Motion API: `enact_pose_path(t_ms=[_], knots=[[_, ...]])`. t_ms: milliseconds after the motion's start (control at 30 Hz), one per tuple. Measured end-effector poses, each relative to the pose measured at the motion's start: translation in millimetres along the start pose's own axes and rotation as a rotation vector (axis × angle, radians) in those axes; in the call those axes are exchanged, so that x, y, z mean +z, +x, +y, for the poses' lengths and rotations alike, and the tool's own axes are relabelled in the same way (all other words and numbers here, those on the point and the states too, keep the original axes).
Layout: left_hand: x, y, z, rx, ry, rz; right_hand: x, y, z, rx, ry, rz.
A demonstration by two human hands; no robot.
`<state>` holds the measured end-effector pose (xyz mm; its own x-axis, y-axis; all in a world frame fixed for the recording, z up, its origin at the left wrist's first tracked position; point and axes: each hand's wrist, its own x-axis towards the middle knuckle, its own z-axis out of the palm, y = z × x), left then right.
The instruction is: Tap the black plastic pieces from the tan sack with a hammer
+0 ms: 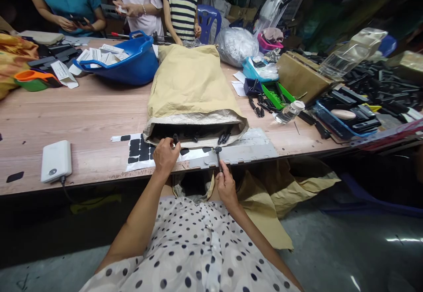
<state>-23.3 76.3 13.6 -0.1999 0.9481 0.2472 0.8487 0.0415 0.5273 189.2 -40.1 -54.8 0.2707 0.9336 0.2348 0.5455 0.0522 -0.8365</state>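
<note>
My left hand (166, 155) is closed at the mouth of a tan paper sack (187, 82), its fingertips pinching a small black part (175, 139). My right hand (227, 185) grips a thin black rod with a rounded head (218, 150), held upright just before the sack's opening. Inside the sack mouth lie black pieces (224, 136), mostly in shadow. Under and beside my left hand is a white sheet (135, 166) with rows of black rounded stickers. A grey flat board (261, 147) lies partly beneath the sack along the table edge.
A white power bank (57, 162) with a cable lies left. A blue basin (132, 60) with white boxes stands behind. To the right are a green tray (276, 95), a clear bottle (288, 113) and a blue tray of black parts (346, 120). Several people (180, 5) are across the table.
</note>
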Motion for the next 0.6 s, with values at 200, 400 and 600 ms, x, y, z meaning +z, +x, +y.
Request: enact_pose_path(t_ms=[200, 400, 600], knots=[[1.6, -33.9, -3.0, 0.376, -0.142, -0.055, -1.6, 0.9, -2.0, 0.024, -0.014, -0.012], [18.5, -31.8, 0.1, 0.458, -0.072, -0.295, -3.4, 3.7, -3.2, 0.013, -0.008, -0.024], [26.6, -28.2, -0.9, 0.398, -0.161, -0.292, -6.7, 6.1, -4.1, 0.043, -0.017, -0.041]])
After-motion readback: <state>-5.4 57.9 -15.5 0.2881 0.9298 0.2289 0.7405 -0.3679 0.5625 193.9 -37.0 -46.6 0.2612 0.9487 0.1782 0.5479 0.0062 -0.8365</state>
